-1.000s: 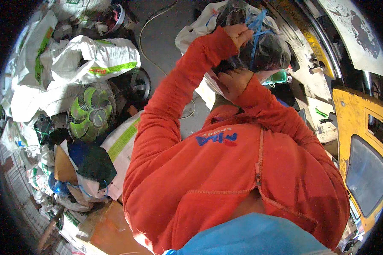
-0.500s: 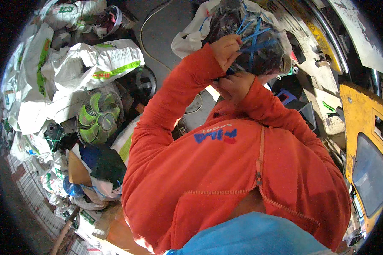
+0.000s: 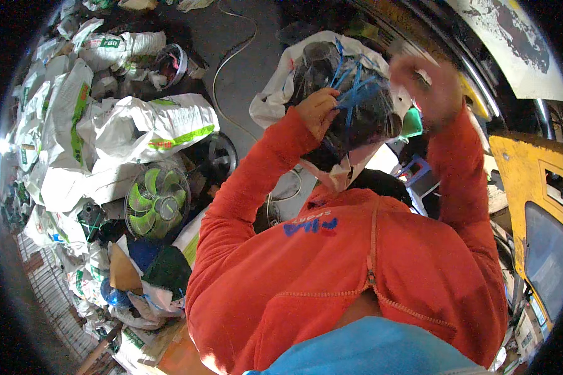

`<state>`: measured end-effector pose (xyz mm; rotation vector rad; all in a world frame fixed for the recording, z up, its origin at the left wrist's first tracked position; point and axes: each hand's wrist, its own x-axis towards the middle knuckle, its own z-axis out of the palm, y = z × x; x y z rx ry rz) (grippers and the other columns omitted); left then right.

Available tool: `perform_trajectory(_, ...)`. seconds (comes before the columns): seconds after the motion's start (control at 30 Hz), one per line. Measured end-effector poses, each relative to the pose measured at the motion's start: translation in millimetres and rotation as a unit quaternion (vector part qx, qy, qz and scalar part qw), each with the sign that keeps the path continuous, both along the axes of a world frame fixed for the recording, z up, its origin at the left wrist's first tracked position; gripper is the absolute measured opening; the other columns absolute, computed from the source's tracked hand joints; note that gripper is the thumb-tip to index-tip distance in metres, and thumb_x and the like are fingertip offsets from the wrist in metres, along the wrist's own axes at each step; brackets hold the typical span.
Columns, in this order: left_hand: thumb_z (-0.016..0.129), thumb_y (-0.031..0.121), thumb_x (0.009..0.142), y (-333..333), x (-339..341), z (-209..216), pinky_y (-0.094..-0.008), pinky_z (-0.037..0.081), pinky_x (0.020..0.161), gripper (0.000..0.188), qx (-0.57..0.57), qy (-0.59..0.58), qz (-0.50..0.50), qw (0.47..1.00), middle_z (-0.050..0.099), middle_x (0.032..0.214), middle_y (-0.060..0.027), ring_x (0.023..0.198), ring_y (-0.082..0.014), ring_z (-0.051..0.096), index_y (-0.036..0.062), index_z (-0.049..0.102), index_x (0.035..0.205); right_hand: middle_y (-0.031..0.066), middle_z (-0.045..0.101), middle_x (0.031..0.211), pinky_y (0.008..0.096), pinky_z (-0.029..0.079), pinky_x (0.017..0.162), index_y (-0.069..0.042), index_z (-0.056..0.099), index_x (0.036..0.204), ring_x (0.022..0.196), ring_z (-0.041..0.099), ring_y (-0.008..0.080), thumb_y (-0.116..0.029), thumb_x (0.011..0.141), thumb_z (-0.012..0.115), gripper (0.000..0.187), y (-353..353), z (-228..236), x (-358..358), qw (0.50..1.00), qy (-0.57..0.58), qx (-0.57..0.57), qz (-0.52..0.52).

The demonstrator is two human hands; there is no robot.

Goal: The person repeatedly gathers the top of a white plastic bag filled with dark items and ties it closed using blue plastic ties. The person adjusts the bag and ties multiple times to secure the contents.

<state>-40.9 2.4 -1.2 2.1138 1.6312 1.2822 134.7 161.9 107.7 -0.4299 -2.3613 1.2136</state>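
A white woven sack [image 3: 270, 103] stands in front of me, its mouth filled by a dark bundle in clear or black plastic [image 3: 316, 65]. Strands of blue plastic string [image 3: 361, 81] cross the top of the bundle. My left hand [image 3: 319, 112] is closed at the left side of the bundle, pinching an end of that string. To the right, raised beyond the sack's rim, my right hand [image 3: 428, 90] is smeared by motion. Its fingers cannot be made out, nor whether anything is in them.
Stuffed white sacks [image 3: 162, 125] pile up on the left, beside a green-bladed fan [image 3: 153, 206] and a black wheel [image 3: 219, 153]. A pale cable [image 3: 216, 81] runs over the grey floor. A yellow metal panel [image 3: 513, 162] stands at right, near a blue plastic item [image 3: 416, 169].
My right hand has left the string and swung up and to the right. My left hand stays on the string, slightly lower in view. The sack also appears lower.
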Motion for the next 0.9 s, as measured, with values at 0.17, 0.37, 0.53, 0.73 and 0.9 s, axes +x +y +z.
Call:
perform_trajectory(0.17, 0.050, 0.011, 0.083, 52.1, -30.8, 43.3, -0.0349, 0.044, 0.065, 0.009, -0.119, -0.084, 0.085, 0.986, 0.056, 0.072, -0.0114, 0.073, -0.0291, 0.056, 0.0047, 0.055, 0.079, 0.0114, 0.060, 0.093, 0.0327, 0.046, 0.078, -0.004, 0.060, 0.095, 0.089, 0.058, 0.0266, -0.018, 0.078, 0.058, 0.021, 109.8, -82.4, -72.4, 0.946, -0.196, 0.245, 0.088)
perform_trajectory(0.37, 0.042, 0.035, 0.089, 206.3, -130.4, 50.9, -0.0356, 0.041, 0.049, 0.039, -0.214, -0.466, 0.076, 0.855, 0.046, 0.050, -0.0070, 0.045, -0.0191, 0.044, 0.0084, 0.047, 0.062, 0.0121, 0.057, 0.099, 0.0363, 0.047, 0.075, -0.009, 0.056, 0.103, 0.087, 0.057, 0.0305, -0.018, 0.075, 0.060, 0.029, 112.8, -139.9, -94.2, 0.961, -0.165, 0.191, 0.112)
perform_trajectory(0.53, 0.043, 0.030, 0.088, 274.6, -157.8, 34.0, -0.0350, 0.038, 0.044, 0.035, -0.317, -0.486, 0.131, 0.804, 0.044, 0.049, -0.0064, 0.042, -0.0188, 0.041, 0.0095, 0.046, 0.060, 0.0124, 0.059, 0.091, 0.0387, 0.049, 0.066, -0.010, 0.058, 0.096, 0.080, 0.058, 0.0337, -0.020, 0.078, 0.057, 0.021, 116.2, -147.0, -104.3, 0.947, -0.207, 0.239, 0.062)
perform_trajectory(0.73, 0.043, 0.025, 0.086, 242.1, -137.8, 46.0, -0.0325, 0.036, 0.043, 0.028, -0.233, -0.448, 0.113, 0.855, 0.042, 0.051, -0.0042, 0.043, -0.0178, 0.041, 0.0091, 0.045, 0.063, 0.0097, 0.057, 0.072, 0.0332, 0.045, 0.058, -0.004, 0.057, 0.077, 0.063, 0.055, 0.0216, -0.019, 0.076, 0.061, 0.016, 174.9, -156.7, -159.8, 0.990, -0.013, 0.101, 0.100)
perform_trajectory(0.9, 0.042, 0.025, 0.087, 220.2, -114.8, 64.9, -0.0295, 0.033, 0.046, 0.029, -0.028, 0.142, 0.217, 0.965, 0.040, 0.052, -0.0022, 0.047, -0.0160, 0.041, 0.0102, 0.041, 0.062, 0.0088, 0.056, 0.071, 0.0325, 0.045, 0.058, -0.004, 0.058, 0.074, 0.063, 0.056, 0.0202, -0.023, 0.074, 0.061, 0.020, 190.7, -161.8, -162.1, 0.983, -0.040, -0.072, 0.165)
